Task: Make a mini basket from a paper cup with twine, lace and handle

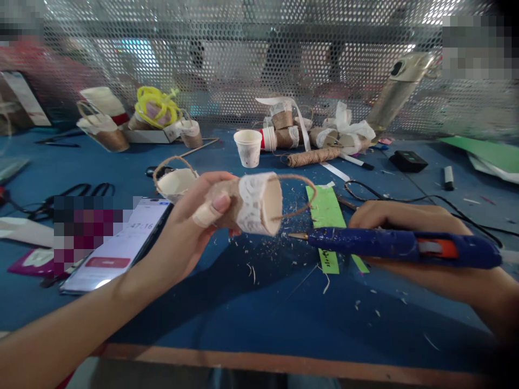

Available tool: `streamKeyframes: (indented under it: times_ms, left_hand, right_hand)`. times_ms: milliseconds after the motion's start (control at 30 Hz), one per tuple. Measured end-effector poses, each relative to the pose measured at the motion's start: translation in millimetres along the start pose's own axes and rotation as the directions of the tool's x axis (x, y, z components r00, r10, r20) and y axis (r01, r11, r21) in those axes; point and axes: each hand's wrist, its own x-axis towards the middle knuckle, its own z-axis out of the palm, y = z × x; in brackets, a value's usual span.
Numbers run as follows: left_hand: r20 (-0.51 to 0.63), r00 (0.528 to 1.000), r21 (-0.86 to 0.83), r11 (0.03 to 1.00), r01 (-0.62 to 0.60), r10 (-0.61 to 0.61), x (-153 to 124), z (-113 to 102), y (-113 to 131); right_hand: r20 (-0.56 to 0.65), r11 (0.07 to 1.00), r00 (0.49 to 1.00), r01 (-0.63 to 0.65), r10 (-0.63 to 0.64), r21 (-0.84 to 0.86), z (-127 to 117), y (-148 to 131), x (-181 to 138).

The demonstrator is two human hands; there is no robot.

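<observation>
My left hand (203,216) is wrapped round a small paper cup (233,202) lying on its side, its mouth facing right. Brown twine covers the cup's body, white lace (256,204) rings its rim, and a twine handle (310,194) loops out to the right. A plaster or tape is round my left thumb. In my right hand (405,221) is a blue hot glue gun (365,243) with an orange part near its rear. Its metal nozzle points left, close to the cup's rim but apart from it. Another cup with a twine handle (178,182) stands behind my left hand.
A phone (117,248) lies left, with scissors (89,192) behind it. Green paper strips (326,208) and white scraps lie in the middle. Farther back are a plain paper cup (248,148), a twine roll (312,158), several decorated cups and a black cable (405,200). Perforated metal panel behind.
</observation>
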Motion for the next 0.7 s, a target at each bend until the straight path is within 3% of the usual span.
streamKeyframes:
  times_ms: [100, 167, 300, 400, 500, 700]
  left_hand:
    - [-0.106, 0.991, -0.058, 0.995, -0.087, 0.080, 4, -1, 0]
    - [-0.110, 0.989, -0.079, 0.992, -0.104, 0.095, 4, -1, -1]
    - [0.033, 0.998, -0.096, 0.994, -0.059, 0.062, 1, -1, -2]
    - [0.131, 0.991, -0.089, 0.996, 0.005, 0.006, -2, -1, -2]
    - [0.191, 0.980, -0.053, 0.996, 0.067, -0.055, -4, -3, -2]
    - [0.259, 0.964, -0.004, 0.998, 0.068, -0.065, -6, -4, -2]
  right_hand:
    - [-0.051, 0.997, 0.999, 0.001, -0.005, -0.071, -8, 6, -1]
    - [-0.112, 0.983, 0.993, -0.056, 0.037, -0.173, -14, 11, -2]
    - [-0.030, 0.913, 0.997, -0.082, 0.076, -0.400, -19, 21, 1]
    - [0.019, 0.820, 0.976, -0.172, 0.218, -0.545, -13, 30, 5]
    - [0.090, 0.818, 0.946, -0.218, 0.310, -0.533, -6, 40, 8]
    - [0.208, 0.877, 0.966, -0.036, 0.153, -0.480, -6, 53, 2]
